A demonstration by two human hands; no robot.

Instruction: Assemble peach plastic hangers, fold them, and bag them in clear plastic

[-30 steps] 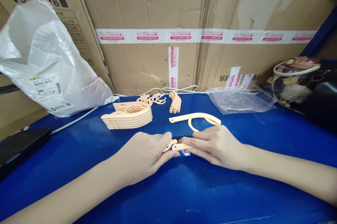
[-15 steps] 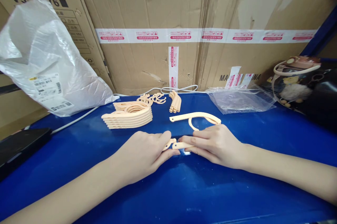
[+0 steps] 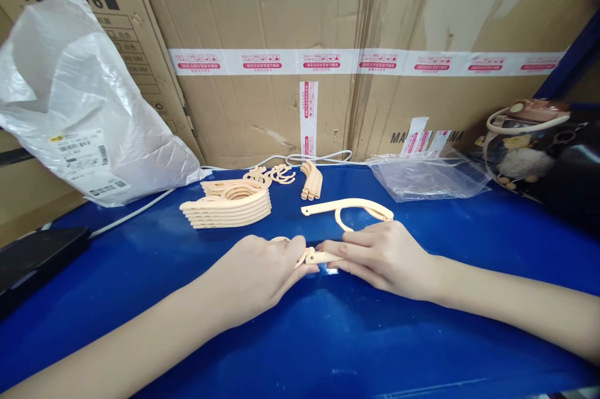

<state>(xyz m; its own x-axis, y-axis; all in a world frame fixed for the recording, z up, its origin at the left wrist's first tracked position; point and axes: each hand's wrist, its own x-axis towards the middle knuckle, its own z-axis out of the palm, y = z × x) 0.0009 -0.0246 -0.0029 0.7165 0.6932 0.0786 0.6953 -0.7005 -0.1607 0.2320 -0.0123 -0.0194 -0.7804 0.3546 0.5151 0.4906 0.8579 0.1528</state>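
My left hand (image 3: 265, 271) is closed, pinching a small cream plastic hook (image 3: 280, 239); its curve peeks out behind the knuckles and its end shows past the fingertips. My right hand (image 3: 382, 258) grips a flat cream hanger arm (image 3: 323, 257) with a hole in its tip. The hook's end and the arm's tip meet between both hands; whether they are joined I cannot tell. Just beyond my right hand lies another cream hanger piece (image 3: 349, 204), long and bent, with a curved part under it, its right end close to the knuckles.
Stacked cream hanger pieces (image 3: 227, 211) lie at centre left, with loose hooks (image 3: 281, 174) and a bundle of arms (image 3: 311, 181) behind. A clear plastic bag (image 3: 426, 177), white cable (image 3: 135, 214), white parcel bag (image 3: 89, 105), black phone (image 3: 42, 267) and cup (image 3: 522, 146) surround them on the blue table (image 3: 328, 343).
The hook in my left hand has turned and moved right, so its curve now shows behind the hand and its end touches or overlaps the arm's tip. My right hand stays nearly still.
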